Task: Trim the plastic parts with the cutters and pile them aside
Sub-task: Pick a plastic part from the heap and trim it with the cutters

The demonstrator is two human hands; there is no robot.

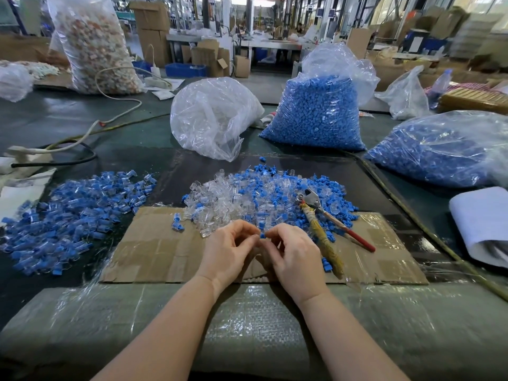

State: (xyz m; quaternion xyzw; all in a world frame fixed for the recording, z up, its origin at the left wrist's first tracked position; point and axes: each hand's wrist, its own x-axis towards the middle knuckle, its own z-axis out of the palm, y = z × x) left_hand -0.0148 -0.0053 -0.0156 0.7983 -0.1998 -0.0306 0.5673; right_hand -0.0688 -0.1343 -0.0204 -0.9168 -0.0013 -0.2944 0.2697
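Observation:
My left hand (pixel 229 250) and my right hand (pixel 294 255) meet over a flattened cardboard sheet (pixel 154 251), fingertips together. Between them they pinch one small blue and clear plastic part (pixel 262 235). Just beyond the hands lies a loose heap of clear and blue parts (pixel 261 196). The cutters (pixel 324 224) lie on the right side of that heap, one handle wrapped in yellowish tape, the other red, held by neither hand. To the left spreads a wide pile of assembled blue parts (pixel 71 213).
A clear bag of transparent parts (pixel 211 116) and two bags of blue parts (pixel 319 111) (pixel 445 155) stand behind the heap. Cables (pixel 82 138) trail at the left. A white roll (pixel 483 221) lies at the right edge. Plastic-wrapped padding (pixel 247 320) covers the near table edge.

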